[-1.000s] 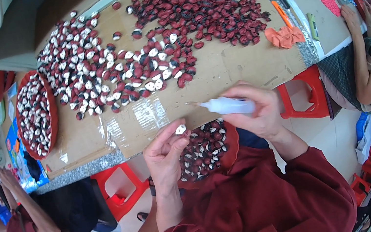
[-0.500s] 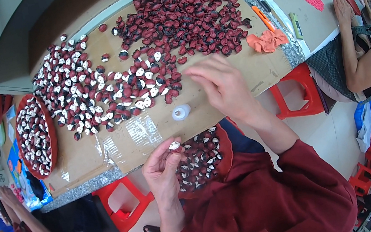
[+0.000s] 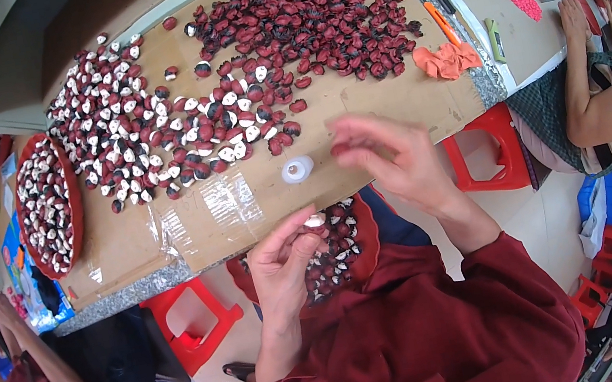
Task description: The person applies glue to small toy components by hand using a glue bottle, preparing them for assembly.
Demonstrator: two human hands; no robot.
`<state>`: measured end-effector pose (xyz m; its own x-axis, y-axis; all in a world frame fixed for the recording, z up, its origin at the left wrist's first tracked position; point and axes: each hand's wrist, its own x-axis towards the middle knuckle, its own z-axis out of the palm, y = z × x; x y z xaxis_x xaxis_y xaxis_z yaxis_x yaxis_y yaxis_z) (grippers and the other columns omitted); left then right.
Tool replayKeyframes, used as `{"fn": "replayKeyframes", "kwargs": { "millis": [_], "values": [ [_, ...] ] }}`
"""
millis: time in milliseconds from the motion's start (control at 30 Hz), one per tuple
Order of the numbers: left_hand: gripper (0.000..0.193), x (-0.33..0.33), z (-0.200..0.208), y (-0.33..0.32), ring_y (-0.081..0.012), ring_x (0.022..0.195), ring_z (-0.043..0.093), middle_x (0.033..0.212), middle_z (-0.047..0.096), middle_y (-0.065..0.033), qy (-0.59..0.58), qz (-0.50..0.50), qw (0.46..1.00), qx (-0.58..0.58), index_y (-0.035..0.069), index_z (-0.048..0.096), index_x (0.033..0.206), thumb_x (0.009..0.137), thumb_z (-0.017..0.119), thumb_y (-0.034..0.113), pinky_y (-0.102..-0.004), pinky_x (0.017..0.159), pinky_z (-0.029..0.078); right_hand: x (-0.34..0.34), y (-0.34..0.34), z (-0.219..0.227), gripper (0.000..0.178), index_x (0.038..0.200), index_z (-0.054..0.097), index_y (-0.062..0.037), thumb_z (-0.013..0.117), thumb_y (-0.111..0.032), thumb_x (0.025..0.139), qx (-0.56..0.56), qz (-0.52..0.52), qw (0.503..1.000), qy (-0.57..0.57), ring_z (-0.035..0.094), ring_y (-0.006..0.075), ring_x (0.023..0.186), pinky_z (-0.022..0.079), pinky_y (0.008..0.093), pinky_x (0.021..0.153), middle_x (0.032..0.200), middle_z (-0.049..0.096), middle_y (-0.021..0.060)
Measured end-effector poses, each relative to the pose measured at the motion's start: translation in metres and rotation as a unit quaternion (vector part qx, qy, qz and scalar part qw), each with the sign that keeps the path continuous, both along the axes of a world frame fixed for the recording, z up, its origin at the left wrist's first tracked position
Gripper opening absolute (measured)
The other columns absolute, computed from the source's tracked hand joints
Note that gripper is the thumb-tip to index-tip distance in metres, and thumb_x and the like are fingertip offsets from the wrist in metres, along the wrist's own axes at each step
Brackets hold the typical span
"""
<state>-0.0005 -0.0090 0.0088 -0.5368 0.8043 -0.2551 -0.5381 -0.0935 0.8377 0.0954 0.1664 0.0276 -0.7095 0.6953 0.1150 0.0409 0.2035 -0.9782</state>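
My left hand (image 3: 277,270) is closed in a pinch on a small white-and-dark-red piece (image 3: 315,221), held over the red tray (image 3: 373,249) on my lap. That tray is filled with similar dark red and white pieces. To its right and higher up, my right hand (image 3: 404,165) pinches a small dark red shell (image 3: 340,150) between thumb and fingers, just above the table edge. A small white squeeze bottle (image 3: 297,169) stands on the cardboard between the hands. Beyond it lies a big heap of loose dark red shells (image 3: 316,13).
Several white-and-red pieces (image 3: 114,126) spread over the table's left half. A red scalloped tray (image 3: 78,231) of them sits at the left edge. An orange cutter (image 3: 443,23) and crumpled orange cloth (image 3: 447,61) lie right. Red stools (image 3: 210,322) and co-workers flank me.
My right hand has drawn back from the shells and now shows a dark red shell in its pinch. My left hand has moved slightly right and up with its piece.
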Motion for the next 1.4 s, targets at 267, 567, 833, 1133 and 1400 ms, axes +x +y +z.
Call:
{"fn": "replayKeyframes", "kwargs": {
  "millis": [267,567,833,1133,1400],
  "values": [
    [0.031,0.006,-0.002,0.005,-0.0126,0.075,0.061,0.095,0.064,-0.0102,-0.009,-0.021,1.000,0.020,-0.001,0.059,0.113,0.082,0.061,-0.001,-0.0224,0.070,0.051,0.012,-0.018,0.003,0.030,0.089,0.071,-0.0062,0.075,0.000,0.060,0.099,0.185,0.976,0.061,0.059,0.0162,0.079,0.049,0.0260,0.063,0.089,0.061,0.0046],
    [0.026,0.011,-0.016,0.009,-0.0141,0.080,0.061,0.098,0.062,-0.0125,0.084,0.031,0.993,0.076,0.000,0.063,0.106,0.080,0.061,-0.005,-0.0223,0.071,0.051,0.014,-0.038,-0.017,0.029,0.088,0.070,-0.0013,0.072,0.007,0.061,0.163,0.090,0.974,0.130,0.063,0.0191,0.067,0.052,0.0264,0.056,0.080,0.064,0.0094],
    [0.015,0.017,-0.025,0.002,-0.0149,0.087,0.059,0.099,0.060,-0.0119,0.177,0.082,0.976,0.094,0.001,0.064,0.094,0.080,0.062,-0.005,-0.0243,0.071,0.051,0.013,-0.048,-0.016,0.026,0.088,0.071,-0.0042,0.071,0.008,0.064,0.114,0.088,0.981,0.130,0.063,0.0188,0.068,0.052,0.0265,0.058,0.081,0.065,0.0093],
    [0.024,-0.019,0.022,-0.013,-0.0133,0.087,0.058,0.105,0.058,-0.0107,0.343,0.019,0.922,-0.179,-0.001,0.065,0.100,0.077,0.064,-0.006,-0.0217,0.073,0.048,0.013,-0.039,-0.014,0.020,0.086,0.068,-0.0021,0.073,0.000,0.067,0.087,0.107,0.990,0.043,0.063,0.0196,0.073,0.050,0.0280,0.063,0.082,0.064,0.0077],
    [0.017,-0.063,0.006,0.042,-0.0115,0.070,0.056,0.086,0.055,-0.0068,0.680,0.183,0.643,-0.301,0.002,0.064,0.097,0.080,0.064,0.001,-0.0235,0.058,0.045,-0.023,-0.024,-0.013,0.040,0.104,0.062,-0.0030,0.075,-0.007,0.066,0.162,0.000,0.987,-0.006,0.058,0.0218,0.086,0.049,0.0305,0.073,0.097,0.057,0.0088]
  ]
}}
